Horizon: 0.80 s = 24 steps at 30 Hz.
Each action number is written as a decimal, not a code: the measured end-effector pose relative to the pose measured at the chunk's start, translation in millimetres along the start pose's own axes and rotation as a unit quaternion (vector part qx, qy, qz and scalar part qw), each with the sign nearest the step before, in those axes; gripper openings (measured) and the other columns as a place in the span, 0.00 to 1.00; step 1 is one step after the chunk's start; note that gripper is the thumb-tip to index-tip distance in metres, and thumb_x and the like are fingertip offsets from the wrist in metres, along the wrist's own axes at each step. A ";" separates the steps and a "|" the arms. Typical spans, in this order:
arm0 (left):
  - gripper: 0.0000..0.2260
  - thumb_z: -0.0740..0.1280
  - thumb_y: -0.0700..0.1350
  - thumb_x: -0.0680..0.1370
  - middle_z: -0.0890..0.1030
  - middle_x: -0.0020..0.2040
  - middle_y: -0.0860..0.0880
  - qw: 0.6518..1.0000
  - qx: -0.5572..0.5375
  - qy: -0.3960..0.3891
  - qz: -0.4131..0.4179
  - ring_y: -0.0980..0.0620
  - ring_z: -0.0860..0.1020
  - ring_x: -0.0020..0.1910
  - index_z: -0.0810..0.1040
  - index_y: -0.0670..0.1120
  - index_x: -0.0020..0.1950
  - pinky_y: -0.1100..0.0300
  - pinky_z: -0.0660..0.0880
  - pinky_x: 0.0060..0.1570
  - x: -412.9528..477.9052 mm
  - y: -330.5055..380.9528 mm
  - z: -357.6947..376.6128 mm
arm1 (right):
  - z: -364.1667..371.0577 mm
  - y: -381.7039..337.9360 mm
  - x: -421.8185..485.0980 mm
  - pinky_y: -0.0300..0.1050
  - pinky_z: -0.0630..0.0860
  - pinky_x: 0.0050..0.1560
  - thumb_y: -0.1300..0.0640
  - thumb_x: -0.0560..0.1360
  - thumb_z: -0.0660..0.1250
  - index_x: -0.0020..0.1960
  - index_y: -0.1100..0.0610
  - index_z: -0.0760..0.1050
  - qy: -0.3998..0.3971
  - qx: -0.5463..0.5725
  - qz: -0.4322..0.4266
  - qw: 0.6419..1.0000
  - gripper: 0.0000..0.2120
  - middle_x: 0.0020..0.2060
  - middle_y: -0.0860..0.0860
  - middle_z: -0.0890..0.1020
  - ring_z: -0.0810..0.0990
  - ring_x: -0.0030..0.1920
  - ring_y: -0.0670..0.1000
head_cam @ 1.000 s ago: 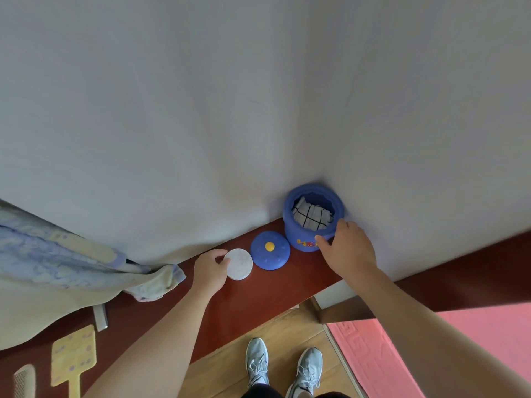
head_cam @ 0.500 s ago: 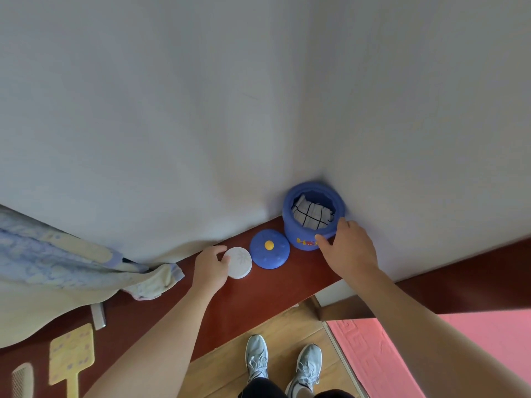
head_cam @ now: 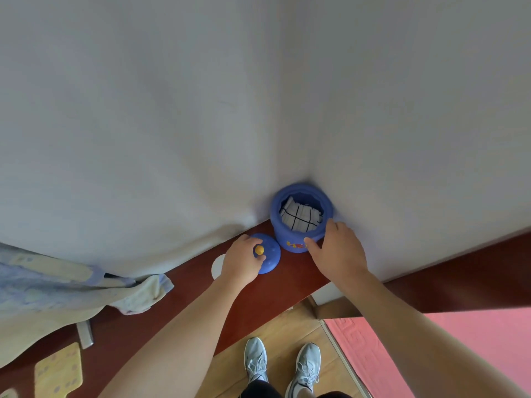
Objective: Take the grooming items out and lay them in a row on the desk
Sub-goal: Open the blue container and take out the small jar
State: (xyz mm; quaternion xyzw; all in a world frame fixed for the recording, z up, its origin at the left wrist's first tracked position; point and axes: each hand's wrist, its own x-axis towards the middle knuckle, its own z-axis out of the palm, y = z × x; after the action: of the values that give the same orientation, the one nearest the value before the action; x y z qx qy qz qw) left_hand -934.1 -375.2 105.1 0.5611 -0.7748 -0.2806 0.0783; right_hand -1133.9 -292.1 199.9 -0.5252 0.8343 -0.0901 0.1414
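blue jar [head_cam: 287, 235] in grip of right hand [head_cam: 337, 254], left hand [head_cam: 240, 259] now off white disc [head_cam: 217, 265], pinch on lid [head_cam: 273, 254] knob

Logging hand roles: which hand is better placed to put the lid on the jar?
Likely the left hand: it grips the lid by its knob; the right hand holds the jar.

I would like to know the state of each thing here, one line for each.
blue pot: upright, open, checked cloth inside.
blue lid: off, lying on the desk.
left hand: pinches the lid's yellow knob.
right hand: grips the pot's side.
white disc: flat, half hidden.
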 end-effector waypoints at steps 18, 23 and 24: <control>0.06 0.66 0.40 0.75 0.76 0.44 0.47 0.997 0.003 0.067 0.042 0.48 0.75 0.39 0.82 0.43 0.49 0.51 0.75 0.41 -4.0 10.0 -28.4 | -0.8 -0.9 1.2 0.44 0.71 0.50 0.41 0.77 0.61 0.65 0.61 0.67 -0.003 0.003 -0.001 1.000 0.27 0.55 0.56 0.75 0.73 0.55 0.53; 0.07 0.70 0.38 0.73 0.76 0.44 0.49 0.989 -0.023 0.126 0.080 0.51 0.73 0.37 0.83 0.43 0.51 0.59 0.71 0.40 -20.2 19.9 -59.2 | -2.0 -1.4 -0.2 0.44 0.72 0.51 0.41 0.77 0.61 0.66 0.61 0.66 -0.004 0.014 -0.003 1.000 0.28 0.56 0.56 0.75 0.73 0.56 0.53; 0.07 0.70 0.38 0.73 0.76 0.44 0.49 0.987 -0.023 0.135 0.088 0.52 0.72 0.36 0.83 0.43 0.50 0.60 0.70 0.39 -22.9 22.3 -64.8 | -2.5 -1.7 -0.3 0.44 0.72 0.52 0.41 0.77 0.61 0.66 0.61 0.66 -0.005 0.017 -0.001 1.000 0.28 0.56 0.56 0.75 0.73 0.56 0.53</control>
State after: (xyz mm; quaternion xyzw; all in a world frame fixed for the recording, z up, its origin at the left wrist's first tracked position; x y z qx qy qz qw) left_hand -916.0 -372.0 175.0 0.5214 -0.7969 -0.2120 0.2192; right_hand -1133.2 -292.5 202.8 -0.5244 0.8312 -0.1019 0.1538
